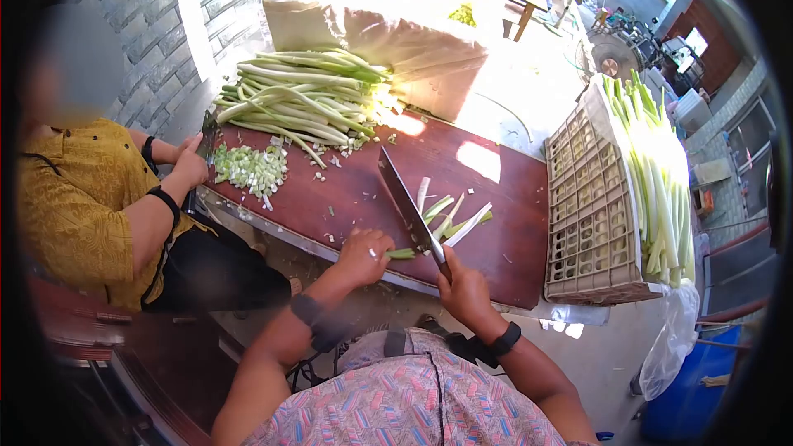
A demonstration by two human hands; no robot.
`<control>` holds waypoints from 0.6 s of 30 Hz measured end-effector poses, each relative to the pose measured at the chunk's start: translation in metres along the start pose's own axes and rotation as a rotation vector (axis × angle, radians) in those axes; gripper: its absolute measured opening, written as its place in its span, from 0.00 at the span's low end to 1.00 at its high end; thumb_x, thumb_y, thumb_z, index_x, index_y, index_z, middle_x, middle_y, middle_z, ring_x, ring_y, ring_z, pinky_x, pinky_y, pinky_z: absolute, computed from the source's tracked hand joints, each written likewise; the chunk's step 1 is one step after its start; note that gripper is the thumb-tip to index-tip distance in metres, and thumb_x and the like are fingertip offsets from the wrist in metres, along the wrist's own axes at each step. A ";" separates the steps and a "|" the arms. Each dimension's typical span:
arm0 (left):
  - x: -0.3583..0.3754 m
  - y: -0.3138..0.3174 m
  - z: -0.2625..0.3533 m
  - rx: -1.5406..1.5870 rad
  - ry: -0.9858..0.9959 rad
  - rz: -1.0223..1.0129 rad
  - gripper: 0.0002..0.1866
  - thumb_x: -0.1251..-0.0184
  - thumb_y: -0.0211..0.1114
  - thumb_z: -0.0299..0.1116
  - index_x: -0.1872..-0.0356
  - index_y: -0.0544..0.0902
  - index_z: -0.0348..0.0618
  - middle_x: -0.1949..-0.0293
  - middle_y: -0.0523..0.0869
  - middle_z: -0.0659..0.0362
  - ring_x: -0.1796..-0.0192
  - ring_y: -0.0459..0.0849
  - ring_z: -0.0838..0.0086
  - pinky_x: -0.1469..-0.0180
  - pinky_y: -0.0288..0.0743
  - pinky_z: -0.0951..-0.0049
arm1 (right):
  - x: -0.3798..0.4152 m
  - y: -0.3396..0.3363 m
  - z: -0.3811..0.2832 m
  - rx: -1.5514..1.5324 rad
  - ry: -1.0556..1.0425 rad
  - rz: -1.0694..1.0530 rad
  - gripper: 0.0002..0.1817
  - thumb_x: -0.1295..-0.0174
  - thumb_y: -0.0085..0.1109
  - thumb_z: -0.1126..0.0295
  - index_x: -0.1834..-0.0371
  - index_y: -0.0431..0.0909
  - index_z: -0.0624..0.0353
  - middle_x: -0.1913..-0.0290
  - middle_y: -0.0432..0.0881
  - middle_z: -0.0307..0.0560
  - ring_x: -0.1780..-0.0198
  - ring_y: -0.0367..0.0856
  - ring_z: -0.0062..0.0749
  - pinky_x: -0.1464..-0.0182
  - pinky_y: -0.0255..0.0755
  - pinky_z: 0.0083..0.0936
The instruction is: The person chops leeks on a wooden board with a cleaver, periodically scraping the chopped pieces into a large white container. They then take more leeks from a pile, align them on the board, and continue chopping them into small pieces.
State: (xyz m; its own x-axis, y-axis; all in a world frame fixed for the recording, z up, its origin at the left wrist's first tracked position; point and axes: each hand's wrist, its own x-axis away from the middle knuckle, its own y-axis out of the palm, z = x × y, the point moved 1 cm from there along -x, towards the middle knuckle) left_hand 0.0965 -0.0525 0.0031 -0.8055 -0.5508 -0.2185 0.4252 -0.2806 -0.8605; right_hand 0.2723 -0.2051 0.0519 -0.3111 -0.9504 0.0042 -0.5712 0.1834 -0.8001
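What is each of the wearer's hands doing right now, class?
Left hand: closed, pinning green onion stalks on the cutting board.
Right hand: closed around the cleaver handle.

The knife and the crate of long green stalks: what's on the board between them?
In the head view, between the knife and the crate lie a few cut leek pieces beside the blade; past them the red board is bare.

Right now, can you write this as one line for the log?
right hand: grips knife | left hand: pins leek stalks | surface: red table | nearby: crate, co-worker's chopped pile
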 end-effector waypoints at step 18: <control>0.008 0.020 0.016 -0.125 0.128 0.378 0.09 0.48 0.62 0.24 0.65 0.84 0.45 0.62 0.83 0.58 0.55 0.81 0.60 0.54 0.74 0.61 | 0.039 -0.085 0.038 -0.148 -0.295 -0.061 0.30 0.40 0.63 0.70 0.32 0.69 0.54 0.62 0.83 0.62 0.62 0.83 0.59 0.62 0.77 0.44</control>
State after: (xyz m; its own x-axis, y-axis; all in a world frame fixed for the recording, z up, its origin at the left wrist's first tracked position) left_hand 0.1050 -0.0752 -0.0081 -0.6509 -0.4919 -0.5782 0.6534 0.0247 -0.7566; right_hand 0.3378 -0.2675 0.0970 -0.0522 -0.9885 -0.1418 -0.6928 0.1382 -0.7078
